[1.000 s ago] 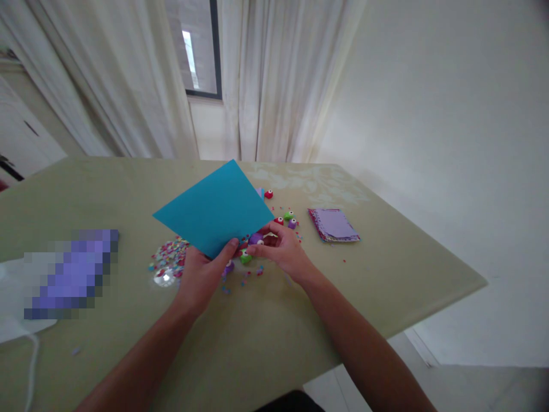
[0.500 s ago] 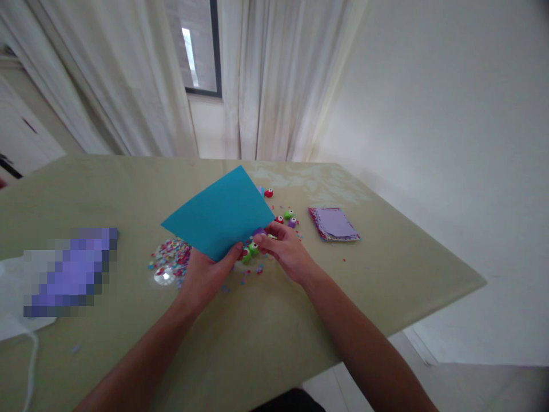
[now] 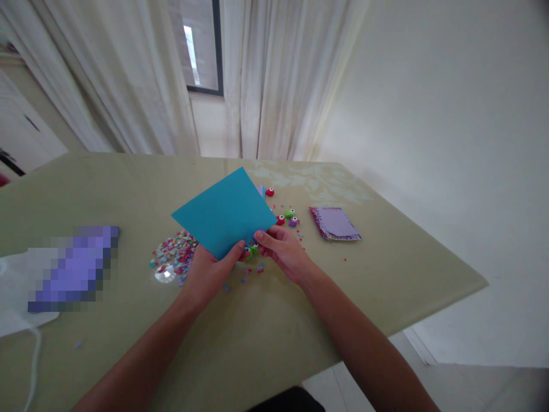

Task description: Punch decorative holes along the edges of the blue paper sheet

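My left hand [image 3: 210, 270] pinches the near corner of a teal paper sheet [image 3: 225, 213] and holds it tilted above the table. My right hand [image 3: 281, 249] is closed around a small green paper punch [image 3: 253, 250] at the sheet's near right edge. The punch sits right against the paper's edge; whether the paper is inside its slot is hidden. Small red, green and purple punches [image 3: 288, 217] lie just beyond my right hand.
A heap of coloured paper confetti [image 3: 174, 255] lies left of my hands on the beige table [image 3: 266, 326]. A stack of patterned purple paper [image 3: 335, 223] rests at the right. A blurred purple object [image 3: 71, 269] and white cloth sit far left. The table edge runs close on the right.
The teal sheet has shifted right and looks smaller as my left hand turned it. My right hand picked up the green punch from the table and brought it to the sheet's edge.
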`<state>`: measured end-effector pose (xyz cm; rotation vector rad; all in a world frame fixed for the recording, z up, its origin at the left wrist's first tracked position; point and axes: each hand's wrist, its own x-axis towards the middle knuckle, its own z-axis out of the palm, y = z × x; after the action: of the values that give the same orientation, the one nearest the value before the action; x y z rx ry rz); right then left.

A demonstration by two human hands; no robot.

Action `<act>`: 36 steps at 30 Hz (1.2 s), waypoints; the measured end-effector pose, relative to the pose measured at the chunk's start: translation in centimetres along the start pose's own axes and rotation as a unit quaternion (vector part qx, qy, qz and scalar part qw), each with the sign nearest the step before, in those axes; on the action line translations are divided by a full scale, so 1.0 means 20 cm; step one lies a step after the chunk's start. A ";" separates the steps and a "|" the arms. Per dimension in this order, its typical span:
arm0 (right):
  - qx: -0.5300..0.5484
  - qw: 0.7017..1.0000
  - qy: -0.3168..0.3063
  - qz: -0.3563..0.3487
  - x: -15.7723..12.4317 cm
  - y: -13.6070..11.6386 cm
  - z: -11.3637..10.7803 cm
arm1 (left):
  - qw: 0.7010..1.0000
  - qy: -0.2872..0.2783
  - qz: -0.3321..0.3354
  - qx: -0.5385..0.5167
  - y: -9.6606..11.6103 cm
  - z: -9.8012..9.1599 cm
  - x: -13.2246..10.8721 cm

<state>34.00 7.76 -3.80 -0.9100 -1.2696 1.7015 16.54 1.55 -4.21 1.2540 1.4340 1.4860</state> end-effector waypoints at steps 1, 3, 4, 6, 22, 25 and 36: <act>0.002 1.000 0.002 -0.002 0.00 0.00 0.00 | 1.000 -0.004 0.003 0.002 0.00 0.00 0.00; 0.006 1.000 0.006 -0.004 0.00 0.01 0.01 | 1.000 -0.006 0.014 0.011 -0.01 0.00 0.00; 0.008 1.000 0.009 -0.005 0.00 0.01 0.02 | 1.000 -0.004 0.022 0.018 -0.01 0.00 0.00; 0.007 1.000 0.015 -0.006 0.01 0.01 0.02 | 0.999 -0.001 0.035 0.029 -0.01 -0.01 0.00; 0.020 1.000 0.009 -0.008 0.00 0.00 0.03 | 0.999 0.019 0.029 0.008 0.00 0.01 0.01; 0.043 0.999 0.011 -0.012 0.01 -0.02 0.01 | 1.000 0.014 -0.016 -0.021 0.01 0.00 0.01; -0.406 0.896 0.108 -0.143 0.07 -0.09 -0.29 | 0.998 0.033 -0.045 -0.013 0.03 -0.02 0.01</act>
<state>38.96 11.54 -3.47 -1.2545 -1.8814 0.7790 16.20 1.67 -3.63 1.1197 1.4889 1.4921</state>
